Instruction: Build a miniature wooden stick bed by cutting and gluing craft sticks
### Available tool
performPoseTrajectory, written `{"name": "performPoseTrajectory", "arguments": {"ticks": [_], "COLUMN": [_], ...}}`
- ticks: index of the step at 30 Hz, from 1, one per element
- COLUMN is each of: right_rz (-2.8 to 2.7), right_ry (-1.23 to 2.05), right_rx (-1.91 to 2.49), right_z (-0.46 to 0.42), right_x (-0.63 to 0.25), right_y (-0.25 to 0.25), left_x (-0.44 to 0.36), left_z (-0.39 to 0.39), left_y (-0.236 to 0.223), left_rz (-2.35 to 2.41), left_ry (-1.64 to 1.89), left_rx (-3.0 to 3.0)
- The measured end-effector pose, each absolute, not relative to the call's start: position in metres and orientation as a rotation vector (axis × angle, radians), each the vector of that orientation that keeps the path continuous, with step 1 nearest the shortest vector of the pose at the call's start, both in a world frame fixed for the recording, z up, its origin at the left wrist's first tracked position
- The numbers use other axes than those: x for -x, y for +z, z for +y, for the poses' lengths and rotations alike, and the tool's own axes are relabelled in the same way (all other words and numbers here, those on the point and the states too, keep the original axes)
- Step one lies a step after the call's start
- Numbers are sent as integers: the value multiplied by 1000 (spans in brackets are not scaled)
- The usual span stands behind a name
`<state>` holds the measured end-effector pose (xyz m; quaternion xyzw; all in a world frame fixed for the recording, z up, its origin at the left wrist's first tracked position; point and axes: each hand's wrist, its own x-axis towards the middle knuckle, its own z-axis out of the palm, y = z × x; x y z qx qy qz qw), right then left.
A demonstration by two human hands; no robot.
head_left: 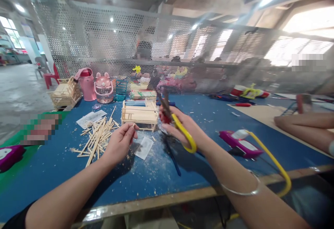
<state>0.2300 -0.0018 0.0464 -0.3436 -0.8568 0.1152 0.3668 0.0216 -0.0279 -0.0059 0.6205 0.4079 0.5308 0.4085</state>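
Note:
My left hand [121,140] is pinched above the table, left of centre, around a small pale piece of wood [134,126]. My right hand [186,126] holds yellow-handled shears [180,126], their dark blades apart, pointing up and blurred by motion. Between and beyond my hands stands a small wooden stick frame [141,113] with rails and a flat deck. A loose pile of thin wooden sticks [100,136] lies left of my left hand. Beneath my hands are a small white paper slip [144,148] and a long dark-blue tool [172,157], its upper part smeared.
A purple device [241,144] with a yellow cable lies at right, near a co-worker's arm [302,121]. Pink bottles [103,88], a teal basket [121,89] and stacked wooden frames [66,93] stand at back left. A perforated metal screen [104,41] rises behind the blue table [203,183].

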Motion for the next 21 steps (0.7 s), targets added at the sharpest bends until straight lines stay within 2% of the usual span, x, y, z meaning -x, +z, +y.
{"name": "performPoseTrajectory", "arguments": {"ticks": [7,13,17,21], "right_rz": [-2257,-2283,-2011,-1847], "right_ry": [321,123,0,-50], "right_rx": [918,905,1235,1856], "right_z": [-6,-7,-15,-33], "right_x": [-183,-187,-216,-268], "right_y": [19,12,27,36], "left_x": [-13,-12,-13,-14], "left_z": [-26,-26,-27,-28], "left_y": [1,1,1,-1], "left_rz": [1083,1091,1061,1081], "left_ry": [1402,1364,1298,1242], "left_rx": [-1621,-1718,-1725,-1758]}}
